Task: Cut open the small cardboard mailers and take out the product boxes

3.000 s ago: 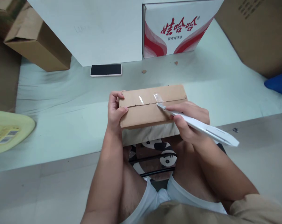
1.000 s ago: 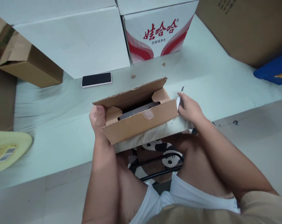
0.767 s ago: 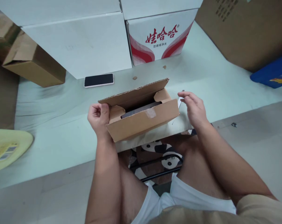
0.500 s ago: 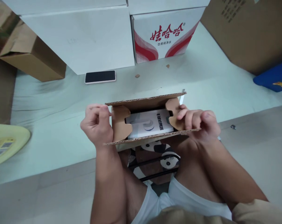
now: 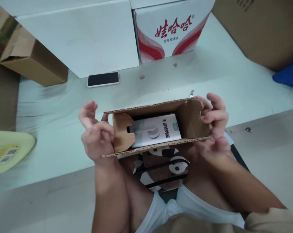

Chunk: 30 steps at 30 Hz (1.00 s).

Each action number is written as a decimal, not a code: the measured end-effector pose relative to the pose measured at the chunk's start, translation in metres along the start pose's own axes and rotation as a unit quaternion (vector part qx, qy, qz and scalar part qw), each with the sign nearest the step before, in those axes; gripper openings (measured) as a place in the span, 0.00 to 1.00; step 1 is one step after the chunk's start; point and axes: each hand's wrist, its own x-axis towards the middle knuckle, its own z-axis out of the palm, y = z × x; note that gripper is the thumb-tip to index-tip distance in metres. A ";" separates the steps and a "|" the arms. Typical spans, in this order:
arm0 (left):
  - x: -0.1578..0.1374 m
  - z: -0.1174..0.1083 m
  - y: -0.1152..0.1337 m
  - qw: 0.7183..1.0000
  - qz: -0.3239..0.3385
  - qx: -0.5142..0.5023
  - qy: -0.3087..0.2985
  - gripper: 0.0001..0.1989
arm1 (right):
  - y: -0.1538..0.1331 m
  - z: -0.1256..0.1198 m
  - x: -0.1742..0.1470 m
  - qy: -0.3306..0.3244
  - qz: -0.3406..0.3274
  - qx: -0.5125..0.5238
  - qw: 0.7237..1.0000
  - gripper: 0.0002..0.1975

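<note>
Between my hands is a small brown cardboard box point(image 5: 193, 121), its top open towards me. A white lint remover box point(image 5: 148, 131) with dark print and a picture of a device lies inside it. My left hand point(image 5: 96, 131) grips the cardboard box at its left end, where a notched inner flap point(image 5: 123, 134) still leans inward over the white box's edge. At the other end my right hand point(image 5: 215, 121) holds the outside, fingers curled around the right flap, which stands raised. The undersides of both hands are partly hidden.
A black-screened phone point(image 5: 103, 79) lies beyond the box, with cardboard scraps point(image 5: 142, 77) nearby. White cartons point(image 5: 88, 42), one with red print point(image 5: 172, 38), line the back. Brown cartons point(image 5: 34, 60) flank them. A yellow bottle point(image 5: 12, 152) is at left, a blue object point(image 5: 288, 76) at right.
The right inner flap has swung up and outward, baring more of the white box. My right hand's fingers have moved to the flap's outer side. My left hand's fingers have loosened and spread somewhat.
</note>
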 end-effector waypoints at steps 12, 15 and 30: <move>-0.005 0.003 -0.002 0.998 -0.018 -0.045 0.028 0.26 | 0.055 -0.006 0.000 -0.183 -0.047 0.260 0.947 0.60; -0.003 0.006 0.010 0.992 -0.026 -0.048 0.114 0.24 | 0.071 -0.004 -0.004 -0.274 -0.008 0.200 0.941 0.70; 0.041 0.097 0.102 0.635 -0.187 0.573 -0.484 0.20 | 0.044 0.039 -0.024 -0.136 -0.105 0.119 0.978 0.67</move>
